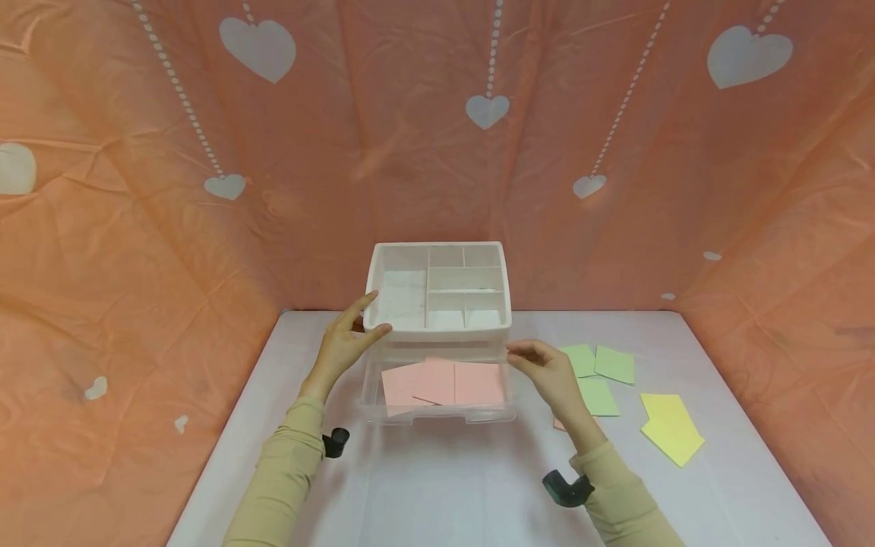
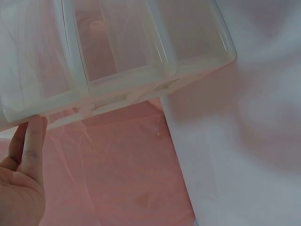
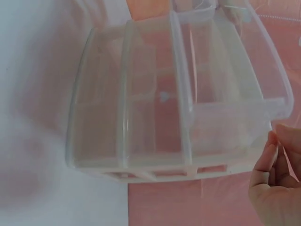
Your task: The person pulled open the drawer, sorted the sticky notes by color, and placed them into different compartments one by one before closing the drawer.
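Observation:
A white desktop drawer organizer (image 1: 403,334) has a divided top tray, and its top clear drawer (image 1: 437,412) is pulled out toward me. Several pink paper squares (image 1: 434,380) lie in that drawer, some overlapping. My left hand (image 1: 342,346) rests on the organizer's upper left front corner, thumb over the front and fingers along the side. The left wrist view shows its straight fingers (image 2: 34,150) against the casing. My right hand (image 1: 547,371) is at the right side, its bent fingertips right by the casing edge and the drawer's side wall.
Green paper squares (image 1: 615,365) lie on the white table right of the organizer, with yellow ones (image 1: 673,427) beyond them. A pinkish paper (image 1: 559,424) peeks out by my right forearm. An orange-pink cloth with hearts (image 1: 437,182) hangs behind and at both sides.

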`<state>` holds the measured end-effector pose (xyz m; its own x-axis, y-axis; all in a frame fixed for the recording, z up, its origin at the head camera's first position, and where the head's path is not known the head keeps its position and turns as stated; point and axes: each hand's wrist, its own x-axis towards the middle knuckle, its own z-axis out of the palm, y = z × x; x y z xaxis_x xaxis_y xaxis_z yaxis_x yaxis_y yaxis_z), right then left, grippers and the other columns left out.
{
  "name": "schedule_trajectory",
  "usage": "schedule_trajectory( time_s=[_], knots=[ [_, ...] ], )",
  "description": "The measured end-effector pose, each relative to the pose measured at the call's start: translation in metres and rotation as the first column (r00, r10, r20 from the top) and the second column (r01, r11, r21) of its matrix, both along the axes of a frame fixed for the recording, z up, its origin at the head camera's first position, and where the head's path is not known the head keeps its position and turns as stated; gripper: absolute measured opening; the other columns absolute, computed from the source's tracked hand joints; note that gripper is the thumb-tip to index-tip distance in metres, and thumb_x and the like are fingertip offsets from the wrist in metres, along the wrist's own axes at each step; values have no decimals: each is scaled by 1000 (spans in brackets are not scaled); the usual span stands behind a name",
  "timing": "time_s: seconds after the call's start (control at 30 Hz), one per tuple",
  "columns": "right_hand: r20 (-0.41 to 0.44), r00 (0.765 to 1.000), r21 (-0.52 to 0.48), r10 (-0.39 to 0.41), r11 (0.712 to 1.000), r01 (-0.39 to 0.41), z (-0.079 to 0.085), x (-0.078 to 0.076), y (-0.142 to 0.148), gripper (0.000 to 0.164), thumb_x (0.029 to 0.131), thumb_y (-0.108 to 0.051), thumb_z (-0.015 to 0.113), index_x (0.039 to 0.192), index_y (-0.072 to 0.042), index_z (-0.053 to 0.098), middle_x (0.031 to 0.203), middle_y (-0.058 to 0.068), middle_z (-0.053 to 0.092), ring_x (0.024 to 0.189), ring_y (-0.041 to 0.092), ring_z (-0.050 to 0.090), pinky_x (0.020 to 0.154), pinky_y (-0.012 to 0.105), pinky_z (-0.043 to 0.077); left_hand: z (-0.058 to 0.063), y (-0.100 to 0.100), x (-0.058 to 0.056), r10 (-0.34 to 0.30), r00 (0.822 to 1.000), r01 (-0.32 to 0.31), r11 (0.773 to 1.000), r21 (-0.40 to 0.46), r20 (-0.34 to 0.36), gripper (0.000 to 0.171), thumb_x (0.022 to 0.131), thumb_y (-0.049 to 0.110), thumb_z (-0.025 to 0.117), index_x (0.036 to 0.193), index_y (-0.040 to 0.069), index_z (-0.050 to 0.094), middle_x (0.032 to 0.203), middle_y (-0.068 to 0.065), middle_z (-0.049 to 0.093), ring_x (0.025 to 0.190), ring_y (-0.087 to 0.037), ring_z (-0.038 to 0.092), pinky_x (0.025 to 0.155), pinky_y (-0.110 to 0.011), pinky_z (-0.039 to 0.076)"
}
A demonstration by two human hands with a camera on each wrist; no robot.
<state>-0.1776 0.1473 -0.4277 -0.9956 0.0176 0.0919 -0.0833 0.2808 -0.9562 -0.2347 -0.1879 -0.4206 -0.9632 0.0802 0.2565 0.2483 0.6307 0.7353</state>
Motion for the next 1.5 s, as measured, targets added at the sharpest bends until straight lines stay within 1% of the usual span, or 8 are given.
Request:
schedule_trajectory(
  time_s=[0.23, 0.47, 0.7, 0.93, 1.03, 1.2, 1.33, 1.5],
  knots=[
    [57, 997, -31, -54, 998, 56, -8, 4, 16, 29, 86, -18, 67, 109, -1, 66, 108, 12, 67, 86, -3, 59, 77, 17, 48, 0, 0, -1, 1, 1000, -1, 1000, -4, 0, 66, 80, 45, 70, 138, 39, 41, 93, -8, 56, 85, -20, 52, 76, -34, 43],
    [104, 990, -20, -91, 995, 94, -28, 8, 41, 34, 87, -24, 66, 114, -3, 63, 98, -11, 66, 85, -3, 60, 78, 18, 49, 0, 0, 0, -2, 1000, 3, 1000, 5, -11, 66, 80, 42, 71, 138, 36, 42, 88, -9, 56, 81, -19, 51, 73, -32, 42],
    [147, 978, 72, -150, 987, 141, -49, 12, 68, 37, 88, -29, 64, 117, -6, 61, 105, -3, 67, 86, -6, 57, 78, 19, 46, 1, 1, 1, -1, 1000, 0, 1000, -6, -19, 66, 80, 42, 71, 138, 35, 43, 89, -9, 56, 82, -19, 52, 74, -32, 42],
    [180, 963, 168, -203, 971, 173, -65, 19, 85, 36, 91, -25, 60, 121, -5, 58, 106, 5, 66, 82, -6, 54, 83, 30, 47, 0, 1, 0, 3, 1000, -3, 1000, 2, -11, 66, 79, 41, 71, 138, 34, 43, 88, -8, 56, 81, -19, 51, 72, -32, 42],
    [204, 955, 174, -217, 968, 183, -74, 24, 90, 36, 91, -23, 59, 122, -3, 58, 107, 7, 65, 81, -8, 53, 80, 25, 48, 1, 2, 1, 3, 1000, -3, 1000, -1, -11, 66, 80, 42, 71, 138, 35, 43, 89, -8, 56, 82, -18, 52, 73, -32, 42],
    [241, 944, 215, -224, 961, 173, -91, 32, 98, 37, 90, -17, 59, 123, 0, 55, 118, 20, 61, 81, -11, 51, 75, 14, 45, 2, 3, 2, 0, 1000, 0, 1000, -2, -15, 66, 80, 41, 71, 139, 33, 43, 89, -9, 56, 82, -19, 51, 72, -32, 42],
    [257, 932, 265, -254, 946, 185, -103, 36, 105, 38, 90, -16, 59, 122, 3, 55, 120, 24, 58, 84, -2, 55, 71, 15, 45, 1, 3, 2, 3, 1000, -2, 1000, 9, -12, 65, 80, 41, 71, 138, 34, 43, 88, -9, 55, 81, -19, 51, 72, -32, 42],
    [254, 932, 331, -259, 929, 168, -116, 41, 110, 39, 88, -15, 60, 119, 8, 55, 115, 29, 58, 95, 30, 60, 72, 27, 47, 1, 2, 1, 7, 1000, -7, 1000, 11, -11, 65, 79, 40, 72, 138, 34, 44, 89, -9, 56, 82, -19, 53, 74, -32, 43]
  ],
)
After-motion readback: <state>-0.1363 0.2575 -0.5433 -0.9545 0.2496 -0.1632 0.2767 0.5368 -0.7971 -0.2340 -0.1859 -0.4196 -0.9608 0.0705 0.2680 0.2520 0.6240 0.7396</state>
